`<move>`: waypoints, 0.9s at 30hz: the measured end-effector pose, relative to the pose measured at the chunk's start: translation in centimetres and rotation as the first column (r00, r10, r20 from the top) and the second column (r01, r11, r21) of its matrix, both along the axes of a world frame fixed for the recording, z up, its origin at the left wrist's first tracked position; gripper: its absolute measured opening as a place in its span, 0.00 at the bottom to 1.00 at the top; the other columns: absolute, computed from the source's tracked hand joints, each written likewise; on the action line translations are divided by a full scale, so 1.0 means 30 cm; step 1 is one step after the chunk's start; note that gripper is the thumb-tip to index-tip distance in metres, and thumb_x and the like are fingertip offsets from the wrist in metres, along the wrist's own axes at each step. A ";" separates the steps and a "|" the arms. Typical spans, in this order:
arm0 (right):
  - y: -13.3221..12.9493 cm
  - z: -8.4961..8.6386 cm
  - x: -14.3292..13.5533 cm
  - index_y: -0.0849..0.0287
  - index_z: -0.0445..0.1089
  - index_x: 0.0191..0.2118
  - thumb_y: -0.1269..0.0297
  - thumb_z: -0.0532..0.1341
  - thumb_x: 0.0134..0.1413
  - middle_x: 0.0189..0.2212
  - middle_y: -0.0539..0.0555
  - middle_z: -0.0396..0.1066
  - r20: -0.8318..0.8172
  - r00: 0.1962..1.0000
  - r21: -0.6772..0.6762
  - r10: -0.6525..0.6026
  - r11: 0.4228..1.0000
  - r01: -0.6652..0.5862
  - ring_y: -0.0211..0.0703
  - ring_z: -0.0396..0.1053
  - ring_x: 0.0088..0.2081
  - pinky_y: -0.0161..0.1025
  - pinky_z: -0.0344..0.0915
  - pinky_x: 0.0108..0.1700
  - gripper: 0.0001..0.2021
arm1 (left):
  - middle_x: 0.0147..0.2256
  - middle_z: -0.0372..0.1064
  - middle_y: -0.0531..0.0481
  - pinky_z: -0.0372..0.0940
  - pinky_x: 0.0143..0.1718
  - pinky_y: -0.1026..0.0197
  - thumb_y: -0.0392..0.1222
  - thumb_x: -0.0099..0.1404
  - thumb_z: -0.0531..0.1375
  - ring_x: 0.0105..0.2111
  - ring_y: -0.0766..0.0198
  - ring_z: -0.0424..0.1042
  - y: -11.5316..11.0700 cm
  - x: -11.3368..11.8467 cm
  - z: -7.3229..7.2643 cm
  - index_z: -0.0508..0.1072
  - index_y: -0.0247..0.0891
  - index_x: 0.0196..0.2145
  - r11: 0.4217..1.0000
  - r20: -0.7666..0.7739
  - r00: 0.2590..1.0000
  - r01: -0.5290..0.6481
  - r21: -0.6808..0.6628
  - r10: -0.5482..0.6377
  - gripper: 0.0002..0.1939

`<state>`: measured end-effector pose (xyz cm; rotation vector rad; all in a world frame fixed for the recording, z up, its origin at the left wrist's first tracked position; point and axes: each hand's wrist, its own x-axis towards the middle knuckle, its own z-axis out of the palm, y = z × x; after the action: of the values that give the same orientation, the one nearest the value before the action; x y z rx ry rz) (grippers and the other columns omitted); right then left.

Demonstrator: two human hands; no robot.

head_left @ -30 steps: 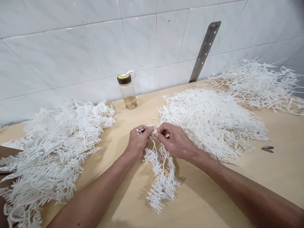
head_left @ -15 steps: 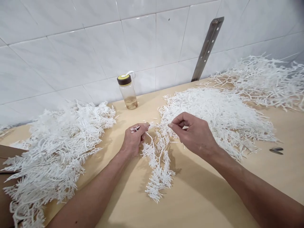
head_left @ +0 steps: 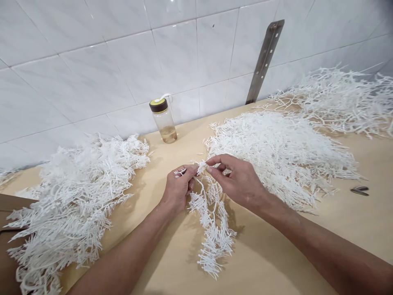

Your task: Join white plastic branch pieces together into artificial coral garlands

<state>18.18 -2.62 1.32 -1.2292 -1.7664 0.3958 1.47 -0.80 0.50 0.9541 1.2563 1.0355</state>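
A white artificial branch (head_left: 215,219) with fine needle-like tips hangs from my left hand (head_left: 179,184), whose thumb and fingers pinch it near its top. My right hand (head_left: 238,178) is closed in a pinch at the small white tuft (head_left: 202,166) just beyond the left thumb. The fingertips of both hands are a short way apart. Just behind my right hand spreads a low heap of small white sprigs (head_left: 276,151).
A larger pile of white branches (head_left: 76,200) lies at left, and bare-looking white stems (head_left: 344,102) at back right. A drink bottle (head_left: 164,123) stands near the tiled wall. A metal bracket (head_left: 265,61) leans there. Small dark snips (head_left: 359,191) lie on the table (head_left: 353,233) at right.
My right hand has moved left and slightly down, and its fingertips now meet the tuft at my left hand. The hanging branch has shifted a little right and down in view.
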 end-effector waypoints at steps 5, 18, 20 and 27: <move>0.003 -0.022 -0.013 0.57 0.73 0.42 0.71 0.57 0.62 0.36 0.55 0.72 0.104 0.991 0.195 0.082 0.976 -0.101 0.40 0.70 0.33 0.39 0.70 0.33 0.08 | 0.13 0.54 0.58 0.42 0.15 0.70 0.52 0.51 0.69 0.14 0.74 0.51 -0.004 0.003 -0.004 0.70 0.36 0.22 1.000 -0.024 1.000 0.002 0.020 -0.001 0.17; 0.020 -0.033 -0.024 0.58 0.70 0.37 0.72 0.57 0.61 0.36 0.55 0.71 0.090 0.990 0.018 0.113 0.993 -0.115 0.41 0.69 0.33 0.40 0.68 0.35 0.05 | 0.12 0.54 0.58 0.43 0.14 0.70 0.55 0.52 0.68 0.14 0.75 0.49 -0.012 0.005 -0.002 0.70 0.35 0.22 0.999 0.013 0.999 0.033 -0.001 -0.033 0.20; 0.025 -0.029 -0.021 0.58 0.71 0.35 0.71 0.60 0.59 0.35 0.55 0.72 0.053 0.994 -0.050 0.098 0.994 -0.095 0.41 0.69 0.33 0.40 0.67 0.35 0.03 | 0.12 0.54 0.58 0.42 0.14 0.70 0.55 0.52 0.69 0.14 0.75 0.48 -0.012 0.007 0.002 0.70 0.35 0.23 0.999 0.006 0.999 0.042 -0.004 -0.042 0.20; 0.028 -0.015 -0.010 0.58 0.71 0.29 0.68 0.61 0.56 0.29 0.51 0.71 -0.001 0.993 -0.227 0.117 0.967 -0.114 0.39 0.68 0.31 0.37 0.63 0.31 0.05 | 0.13 0.55 0.58 0.43 0.14 0.70 0.55 0.53 0.68 0.13 0.75 0.49 -0.020 0.010 0.015 0.69 0.35 0.22 0.998 -0.087 0.994 0.058 -0.012 -0.059 0.20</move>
<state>17.89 -1.77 0.86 -1.2911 -1.8469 0.6754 1.78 -1.41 0.95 1.0322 1.2964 0.9496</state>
